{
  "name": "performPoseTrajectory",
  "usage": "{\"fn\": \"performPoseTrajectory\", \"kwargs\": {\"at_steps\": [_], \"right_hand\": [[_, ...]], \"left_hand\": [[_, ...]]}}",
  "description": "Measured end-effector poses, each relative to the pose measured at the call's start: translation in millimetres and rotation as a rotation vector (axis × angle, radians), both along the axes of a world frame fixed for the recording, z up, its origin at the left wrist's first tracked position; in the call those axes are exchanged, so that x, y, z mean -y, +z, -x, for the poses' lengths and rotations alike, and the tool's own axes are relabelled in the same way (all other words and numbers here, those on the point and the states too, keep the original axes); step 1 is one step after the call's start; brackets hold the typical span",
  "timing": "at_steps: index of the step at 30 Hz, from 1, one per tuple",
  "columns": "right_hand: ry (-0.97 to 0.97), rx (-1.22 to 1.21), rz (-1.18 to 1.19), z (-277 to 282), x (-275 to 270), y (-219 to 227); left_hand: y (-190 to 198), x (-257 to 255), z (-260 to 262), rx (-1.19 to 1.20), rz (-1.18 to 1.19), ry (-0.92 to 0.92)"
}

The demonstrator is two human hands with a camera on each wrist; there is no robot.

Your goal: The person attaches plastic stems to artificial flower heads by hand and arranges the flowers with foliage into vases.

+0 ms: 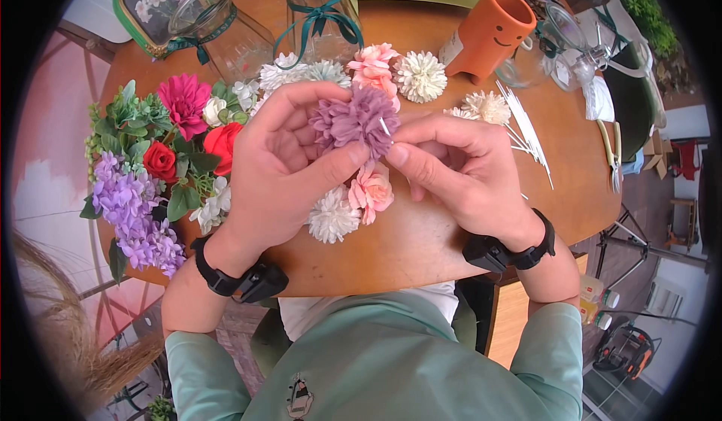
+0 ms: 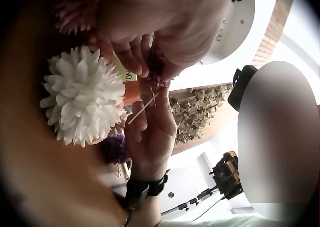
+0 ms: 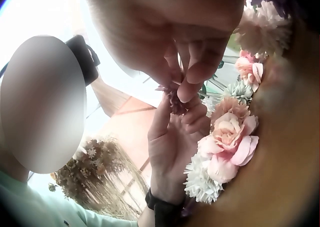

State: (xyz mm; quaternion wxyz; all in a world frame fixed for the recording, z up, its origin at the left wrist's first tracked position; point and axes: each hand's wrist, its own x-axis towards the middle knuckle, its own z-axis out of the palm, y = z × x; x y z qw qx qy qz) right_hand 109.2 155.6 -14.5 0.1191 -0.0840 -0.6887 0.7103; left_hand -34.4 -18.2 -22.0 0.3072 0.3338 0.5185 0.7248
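Note:
A purple artificial flower head (image 1: 353, 120) is held up over the table by my left hand (image 1: 282, 161), its thumb and fingers curled round the petals. A thin white stick (image 1: 384, 126) shows against those petals. Thumb and forefinger of my right hand (image 1: 462, 169) pinch it close to the flower's right side. In the left wrist view the white stick (image 2: 143, 108) slants out between both hands. Fingers cover much of the flower (image 3: 177, 101) in the right wrist view. Below the hands lie a pink rose head (image 1: 371, 193) and a white flower head (image 1: 334, 215).
Red, magenta and lilac flowers (image 1: 131, 188) with leaves fill the left side. Glass vases (image 1: 320, 26) with green ribbons and an orange smiling pot (image 1: 492, 33) stand behind. At right lie white sticks (image 1: 530, 131) and pliers (image 1: 613, 150) near the table edge.

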Motion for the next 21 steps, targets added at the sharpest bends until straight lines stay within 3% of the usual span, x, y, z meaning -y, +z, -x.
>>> {"fn": "performPoseTrajectory", "kwargs": {"at_steps": [4, 8, 9, 21], "right_hand": [[-0.015, 0.027, -0.098, -1.2, -0.3, 0.2], [-0.068, -0.086, -0.058, 0.6, 2.3, 2.2], [-0.008, -0.073, -0.026, 0.3, -0.3, 2.4], [0.057, -0.079, -0.112, 4.1, 2.0, 0.4]], "left_hand": [[2.0, 3.4, -3.4, -0.091, 0.029, 0.054], [-1.1, 5.1, -3.0, -0.222, 0.068, 0.121], [-0.8, 5.0, -3.4, -0.263, 0.109, 0.145], [-0.6, 8.7, -1.4, -0.220, 0.080, 0.085]]}}
